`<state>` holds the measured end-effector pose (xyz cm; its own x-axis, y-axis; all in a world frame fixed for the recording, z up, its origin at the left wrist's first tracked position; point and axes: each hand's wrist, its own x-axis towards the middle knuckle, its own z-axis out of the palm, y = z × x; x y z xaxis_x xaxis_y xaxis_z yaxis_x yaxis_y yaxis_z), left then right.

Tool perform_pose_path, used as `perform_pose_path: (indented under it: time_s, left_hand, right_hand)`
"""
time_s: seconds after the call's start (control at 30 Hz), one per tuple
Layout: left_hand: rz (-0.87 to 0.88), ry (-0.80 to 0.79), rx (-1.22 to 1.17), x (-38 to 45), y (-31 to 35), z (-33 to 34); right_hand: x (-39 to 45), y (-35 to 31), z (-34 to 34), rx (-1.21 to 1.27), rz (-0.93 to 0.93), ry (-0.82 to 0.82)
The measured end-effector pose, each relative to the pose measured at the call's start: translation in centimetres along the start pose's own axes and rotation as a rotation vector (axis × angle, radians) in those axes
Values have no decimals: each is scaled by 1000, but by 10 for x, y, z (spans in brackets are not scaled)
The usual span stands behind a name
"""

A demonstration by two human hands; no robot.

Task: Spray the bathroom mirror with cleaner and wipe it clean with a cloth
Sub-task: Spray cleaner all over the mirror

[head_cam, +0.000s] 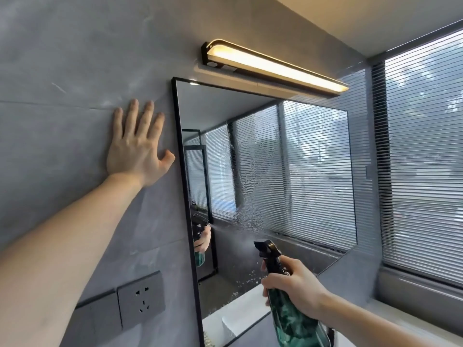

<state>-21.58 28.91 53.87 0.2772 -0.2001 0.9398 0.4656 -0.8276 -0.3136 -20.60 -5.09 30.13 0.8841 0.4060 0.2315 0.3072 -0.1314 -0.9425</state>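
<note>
You have nothing to read here: no words, brand names, numbers or signs show anywhere in view. The green spray bottle [290, 319] carries a mottled pattern but no label you could make out. The wall socket [141, 298] shows only its pin holes, with no marking on its plate. The lamp [273, 66] over the mirror [263, 159] has a small dark fitting near its left end, too small to tell whether anything is printed there.
</note>
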Motion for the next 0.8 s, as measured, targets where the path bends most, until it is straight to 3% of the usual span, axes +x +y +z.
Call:
perform_pose_path:
  time_s: [0.6,0.8]
  left_hand:
    - [-44,-10,-9,-30,22,12]
    - [-38,-11,-21,-30,22,11]
  right_hand:
    - [-18,64,0,-142,198,-135]
    - [-21,72,11,-332,180,-231]
